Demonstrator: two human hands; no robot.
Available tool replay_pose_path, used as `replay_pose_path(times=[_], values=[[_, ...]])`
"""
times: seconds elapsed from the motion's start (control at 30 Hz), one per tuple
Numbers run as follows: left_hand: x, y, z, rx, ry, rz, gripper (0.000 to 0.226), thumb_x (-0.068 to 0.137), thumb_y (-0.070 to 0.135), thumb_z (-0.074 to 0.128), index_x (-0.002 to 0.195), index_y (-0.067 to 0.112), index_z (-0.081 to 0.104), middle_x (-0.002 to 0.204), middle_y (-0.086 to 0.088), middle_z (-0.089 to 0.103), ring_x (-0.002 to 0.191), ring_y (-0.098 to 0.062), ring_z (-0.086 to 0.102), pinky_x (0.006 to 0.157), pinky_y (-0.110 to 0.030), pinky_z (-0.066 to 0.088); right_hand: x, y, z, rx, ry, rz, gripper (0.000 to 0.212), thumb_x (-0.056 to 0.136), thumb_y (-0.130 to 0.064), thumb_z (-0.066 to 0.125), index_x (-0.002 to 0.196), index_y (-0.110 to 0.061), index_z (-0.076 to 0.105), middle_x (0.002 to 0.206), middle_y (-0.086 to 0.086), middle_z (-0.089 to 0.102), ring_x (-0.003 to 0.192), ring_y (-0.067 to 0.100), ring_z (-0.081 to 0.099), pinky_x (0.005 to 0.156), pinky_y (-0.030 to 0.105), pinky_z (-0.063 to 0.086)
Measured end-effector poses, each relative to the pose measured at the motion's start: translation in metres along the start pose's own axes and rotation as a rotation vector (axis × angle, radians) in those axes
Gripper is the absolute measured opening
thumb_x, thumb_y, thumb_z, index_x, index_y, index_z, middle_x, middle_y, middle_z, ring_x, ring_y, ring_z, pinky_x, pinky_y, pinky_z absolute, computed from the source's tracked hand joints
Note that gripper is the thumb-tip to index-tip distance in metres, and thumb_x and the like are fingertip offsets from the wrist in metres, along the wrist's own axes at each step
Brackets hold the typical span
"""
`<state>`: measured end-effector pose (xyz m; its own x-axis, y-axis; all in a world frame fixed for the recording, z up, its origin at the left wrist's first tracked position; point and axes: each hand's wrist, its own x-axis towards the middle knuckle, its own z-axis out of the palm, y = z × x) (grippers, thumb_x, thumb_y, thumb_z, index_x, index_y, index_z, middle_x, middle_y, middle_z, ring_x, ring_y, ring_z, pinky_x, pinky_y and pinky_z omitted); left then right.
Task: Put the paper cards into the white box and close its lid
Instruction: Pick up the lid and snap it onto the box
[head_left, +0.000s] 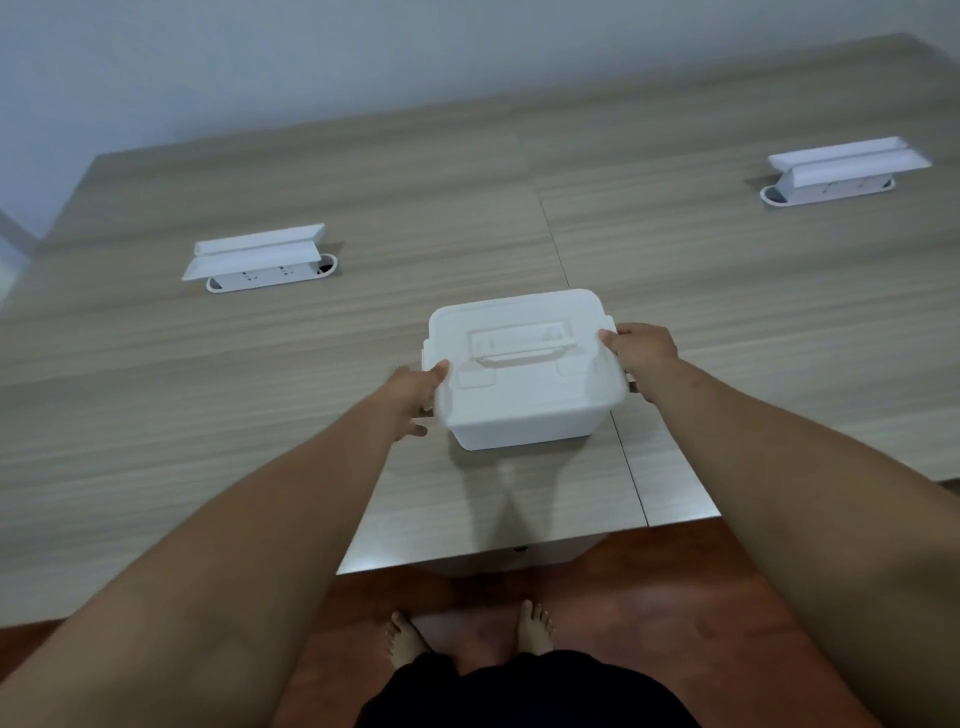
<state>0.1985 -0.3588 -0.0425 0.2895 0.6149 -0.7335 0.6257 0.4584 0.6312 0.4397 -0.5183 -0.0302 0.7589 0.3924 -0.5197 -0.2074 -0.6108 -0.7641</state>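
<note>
The white box (519, 415) stands on the wooden table (311, 389) near its front edge, lid down, with a flat carry handle (519, 349) folded on top. My left hand (415, 395) grips the box's left side, thumb on the lid's edge. My right hand (644, 358) grips the right side at the lid's rim, by the side latch. No paper cards are in view; the box's inside is hidden by the lid.
Two white pop-up socket units stand open on the table, one at the back left (260, 257) and one at the far right (847, 169). A seam (550, 228) runs down the tabletop. My bare feet stand on the red-brown floor (649, 597) below the table's edge.
</note>
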Motion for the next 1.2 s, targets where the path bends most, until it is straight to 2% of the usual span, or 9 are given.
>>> replay_pose_path(times=[0.2,0.3,0.53,0.7,0.8,0.9,1.03,1.1,1.2], values=[[0.007,0.001,-0.005,-0.23,0.003,0.006,0.024,0.084,0.029,0.073,0.092,0.009,0.062,0.119,-0.014,0.065,0.107,-0.03,0.064,0.087,-0.048,0.056,0.008,0.006,-0.008,0.173,-0.168,0.206,0.026,0.082,-0.038,0.072,0.087,-0.015,0.064,0.093,0.003,0.066,0.085,0.027,0.066,0.081,0.046,0.059],[0.003,0.008,0.0,-0.221,0.107,0.051,0.025,0.084,0.019,0.074,0.098,0.003,0.061,0.106,-0.014,0.064,0.093,-0.028,0.063,0.074,-0.037,0.055,0.014,0.007,-0.011,0.227,-0.232,0.238,0.024,0.084,-0.034,0.072,0.09,-0.012,0.063,0.094,0.005,0.066,0.08,0.025,0.066,0.083,0.045,0.058],[0.007,0.01,0.006,0.05,0.343,0.136,0.029,0.079,0.027,0.075,0.091,0.002,0.066,0.107,-0.018,0.071,0.087,-0.032,0.068,0.084,-0.044,0.059,0.021,0.004,-0.009,0.209,-0.208,0.192,0.042,0.079,-0.027,0.076,0.114,-0.007,0.065,0.113,0.007,0.072,0.098,0.027,0.068,0.096,0.045,0.054],[-0.009,0.015,0.02,0.398,0.49,0.19,0.041,0.086,0.033,0.064,0.105,-0.003,0.066,0.109,-0.019,0.07,0.104,-0.037,0.065,0.075,-0.031,0.045,0.008,-0.021,0.013,-0.309,0.062,-0.095,0.029,0.088,-0.016,0.059,0.107,0.004,0.065,0.105,0.015,0.069,0.087,0.03,0.063,0.057,0.025,0.042],[-0.014,0.013,0.022,0.445,0.461,0.203,0.043,0.09,0.037,0.058,0.108,-0.002,0.064,0.113,-0.02,0.068,0.103,-0.037,0.064,0.075,-0.032,0.044,0.002,-0.015,0.028,-0.347,0.138,-0.137,0.028,0.093,-0.013,0.05,0.112,0.004,0.062,0.119,0.019,0.065,0.108,0.034,0.063,0.07,0.026,0.041],[-0.014,0.007,0.018,0.406,0.347,0.203,0.057,0.088,0.05,0.054,0.12,0.003,0.059,0.119,-0.013,0.065,0.105,-0.033,0.063,0.076,-0.032,0.045,-0.001,-0.012,0.031,-0.291,0.066,-0.144,0.041,0.09,-0.023,0.051,0.124,-0.001,0.054,0.127,0.017,0.059,0.11,0.033,0.06,0.076,0.03,0.042],[-0.013,0.005,0.021,0.263,0.22,0.163,0.102,0.054,0.079,0.061,0.132,0.014,0.051,0.126,-0.006,0.064,0.107,-0.029,0.064,0.089,-0.042,0.055,0.001,-0.01,0.028,-0.251,-0.079,-0.138,0.062,0.075,-0.024,0.059,0.132,-0.006,0.043,0.132,0.011,0.053,0.103,0.025,0.054,0.076,0.034,0.045],[-0.014,0.01,0.026,0.26,0.258,0.12,0.119,0.051,0.088,0.055,0.14,0.01,0.04,0.133,-0.01,0.057,0.115,-0.033,0.059,0.095,-0.05,0.052,0.001,-0.009,0.029,-0.276,-0.078,-0.149,0.079,0.071,-0.04,0.068,0.136,-0.006,0.04,0.138,0.01,0.049,0.12,0.028,0.052,0.092,0.039,0.048],[-0.01,0.02,0.038,0.275,0.348,0.067,0.11,0.069,0.081,0.05,0.145,0.003,0.029,0.142,-0.014,0.048,0.126,-0.036,0.051,0.103,-0.047,0.045,-0.001,-0.009,0.036,-0.346,-0.006,-0.163,0.102,0.068,-0.062,0.071,0.143,-0.004,0.032,0.146,0.011,0.043,0.134,0.031,0.043,0.107,0.042,0.042]])
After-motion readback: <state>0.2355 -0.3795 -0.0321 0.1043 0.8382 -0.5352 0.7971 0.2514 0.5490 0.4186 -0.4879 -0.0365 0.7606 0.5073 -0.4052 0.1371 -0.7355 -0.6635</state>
